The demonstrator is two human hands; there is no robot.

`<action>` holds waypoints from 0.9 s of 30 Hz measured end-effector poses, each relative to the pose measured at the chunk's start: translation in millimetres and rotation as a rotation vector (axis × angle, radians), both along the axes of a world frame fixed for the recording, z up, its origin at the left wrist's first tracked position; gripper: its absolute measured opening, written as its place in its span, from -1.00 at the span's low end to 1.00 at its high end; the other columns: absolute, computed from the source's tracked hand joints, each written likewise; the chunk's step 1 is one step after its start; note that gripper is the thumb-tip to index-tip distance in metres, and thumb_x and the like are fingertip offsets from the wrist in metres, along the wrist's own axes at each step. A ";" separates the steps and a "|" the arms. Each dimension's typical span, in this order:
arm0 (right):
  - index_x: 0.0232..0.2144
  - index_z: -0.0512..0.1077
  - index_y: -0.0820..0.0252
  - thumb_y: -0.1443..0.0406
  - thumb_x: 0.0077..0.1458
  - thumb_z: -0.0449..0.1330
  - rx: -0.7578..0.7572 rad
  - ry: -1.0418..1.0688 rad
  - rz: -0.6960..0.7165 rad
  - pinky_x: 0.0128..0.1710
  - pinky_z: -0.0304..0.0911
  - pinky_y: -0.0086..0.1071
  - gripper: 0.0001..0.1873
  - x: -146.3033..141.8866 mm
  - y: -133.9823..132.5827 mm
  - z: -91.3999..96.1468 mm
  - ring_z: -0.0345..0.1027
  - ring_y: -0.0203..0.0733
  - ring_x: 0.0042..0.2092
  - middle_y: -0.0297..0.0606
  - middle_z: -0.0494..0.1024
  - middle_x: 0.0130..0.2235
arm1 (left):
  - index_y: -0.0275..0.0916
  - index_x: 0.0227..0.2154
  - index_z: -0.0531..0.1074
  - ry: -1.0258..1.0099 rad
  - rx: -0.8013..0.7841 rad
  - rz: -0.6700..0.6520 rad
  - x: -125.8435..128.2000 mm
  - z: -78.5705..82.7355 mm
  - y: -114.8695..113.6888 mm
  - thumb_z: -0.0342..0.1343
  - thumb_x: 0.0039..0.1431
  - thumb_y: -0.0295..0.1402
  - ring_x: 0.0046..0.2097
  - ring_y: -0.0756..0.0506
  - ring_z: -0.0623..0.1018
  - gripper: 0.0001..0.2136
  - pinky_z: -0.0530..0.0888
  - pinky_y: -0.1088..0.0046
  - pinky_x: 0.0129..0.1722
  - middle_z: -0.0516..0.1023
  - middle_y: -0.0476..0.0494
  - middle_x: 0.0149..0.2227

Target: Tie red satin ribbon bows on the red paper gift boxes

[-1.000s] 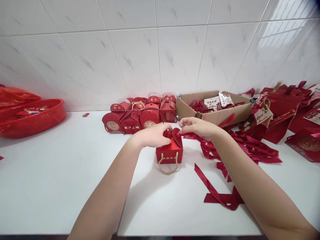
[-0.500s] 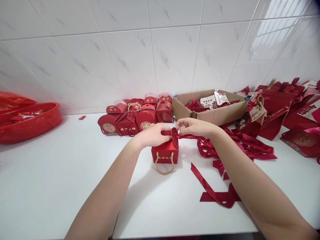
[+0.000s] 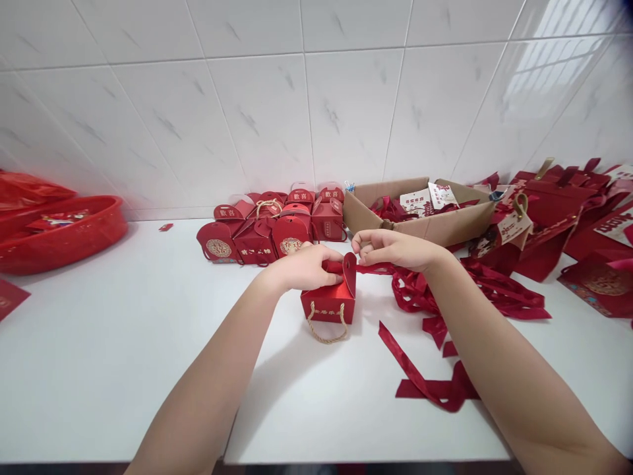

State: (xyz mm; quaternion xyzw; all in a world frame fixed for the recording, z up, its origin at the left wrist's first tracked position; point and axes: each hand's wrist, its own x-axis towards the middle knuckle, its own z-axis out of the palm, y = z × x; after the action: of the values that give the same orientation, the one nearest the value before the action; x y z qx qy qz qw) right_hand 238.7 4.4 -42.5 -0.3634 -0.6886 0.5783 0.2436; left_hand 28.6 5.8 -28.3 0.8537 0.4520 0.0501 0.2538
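Note:
A small red gift box (image 3: 329, 305) with a tan rope handle stands on the white table in front of me. My left hand (image 3: 302, 267) is closed over the box's top flaps, pressing them together. My right hand (image 3: 393, 247) pinches a dark red ribbon (image 3: 378, 268) just right of the raised rounded flap. That ribbon runs off right into a loose heap of ribbons (image 3: 475, 290).
A cluster of finished red gift boxes (image 3: 274, 227) stands by the tiled wall. A cardboard box (image 3: 420, 218) holds ribbons and tags. Red bags (image 3: 578, 218) lie at the right, a red basin (image 3: 64, 231) at the left. A cut ribbon (image 3: 425, 379) lies near my right forearm.
Both hands stay on the box top. My right hand has drawn the ribbon closer to the raised flap; my view shifted slightly.

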 end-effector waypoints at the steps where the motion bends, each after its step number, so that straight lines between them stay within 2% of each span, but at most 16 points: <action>1: -0.35 0.28 0.16 0.32 0.00 0.21 -0.008 0.005 0.007 -0.43 0.03 -0.48 -0.84 0.0 1.0 -1.0 0.15 -0.41 -0.46 -0.47 0.30 -0.49 | -0.13 -0.36 0.49 0.000 -0.001 -0.006 0.0 0.2 -0.2 0.07 -0.04 -0.19 -0.19 -0.17 0.46 -0.79 0.38 0.45 -0.32 0.52 -0.05 -0.30; 7: -0.37 0.23 0.15 0.30 0.02 0.21 -0.031 0.010 0.103 -0.41 0.03 -0.49 -0.82 -1.2 2.4 -4.6 0.14 -0.42 -0.44 -0.47 0.28 -0.47 | -0.19 -0.49 0.39 0.066 -0.006 -0.035 2.7 1.3 -1.7 0.06 -0.04 -0.19 -0.22 -0.19 0.44 -0.83 0.35 0.42 -0.39 0.46 -0.10 -0.27; 10: -0.38 0.21 0.15 0.27 0.03 0.21 0.005 -0.038 0.079 -0.45 0.00 -0.49 -0.80 0.4 -0.3 -2.7 0.12 -0.41 -0.45 -0.47 0.27 -0.47 | -0.19 -0.49 0.38 0.068 -0.015 -0.051 3.5 0.6 -1.9 0.05 -0.03 -0.19 -0.20 -0.20 0.43 -0.82 0.35 0.41 -0.41 0.45 -0.11 -0.27; 13: -0.39 0.19 0.15 0.27 0.06 0.18 0.058 -0.062 0.045 -0.49 -0.04 -0.50 -0.82 3.4 -1.9 0.1 0.06 -0.43 -0.48 -0.48 0.24 -0.49 | -0.16 -0.43 0.43 0.058 0.016 -0.064 4.7 -1.4 -1.7 0.03 -0.01 -0.18 -0.10 -0.24 0.39 -0.81 0.38 0.37 -0.30 0.44 -0.11 -0.21; 18: -0.37 0.20 0.15 0.25 0.05 0.20 0.089 -0.114 0.102 -0.53 -0.07 -0.50 -0.80 4.9 1.1 -0.9 -0.01 -0.43 -0.51 -0.49 0.20 -0.51 | -0.15 -0.36 0.44 0.080 0.059 -0.064 8.0 -2.4 -2.3 -0.01 0.02 -0.19 0.02 -0.26 0.31 -0.79 0.37 0.30 -0.14 0.44 -0.10 -0.12; 20: -0.35 0.22 0.15 0.24 0.04 0.20 0.112 -0.156 0.092 -0.52 -0.05 -0.50 -0.79 3.7 3.1 -3.2 0.00 -0.42 -0.51 -0.48 0.21 -0.52 | -0.16 -0.34 0.42 0.083 0.044 -0.073 8.7 -1.6 -2.5 -0.03 0.03 -0.20 0.01 -0.24 0.31 -0.79 0.37 0.32 -0.16 0.44 -0.10 -0.13; 23: -0.34 0.22 0.14 0.23 0.05 0.19 0.133 -0.194 0.053 -0.50 0.00 -0.50 -0.80 1.8 4.6 -5.7 0.04 -0.40 -0.49 -0.47 0.25 -0.50 | -0.20 -0.41 0.39 0.064 0.066 -0.082 8.7 -2.2 -1.8 -0.06 0.06 -0.22 -0.04 -0.22 0.35 -0.80 0.37 0.36 -0.22 0.45 -0.12 -0.19; 27: -0.33 0.21 0.14 0.21 0.06 0.17 0.138 -0.209 0.023 -0.52 -0.03 -0.51 -0.79 0.1 2.4 -3.9 0.03 -0.42 -0.51 -0.47 0.27 -0.50 | -0.21 -0.46 0.39 0.011 0.077 -0.081 8.1 -4.9 0.1 -0.06 0.07 -0.25 -0.15 -0.16 0.42 -0.81 0.38 0.39 -0.22 0.46 -0.12 -0.23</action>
State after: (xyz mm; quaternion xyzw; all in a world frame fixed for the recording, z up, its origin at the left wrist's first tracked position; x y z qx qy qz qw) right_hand 238.7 6.9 -46.5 -0.3964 -0.7524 0.4913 0.1881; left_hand 36.7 5.9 -33.2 0.8807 0.4163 0.0524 0.2200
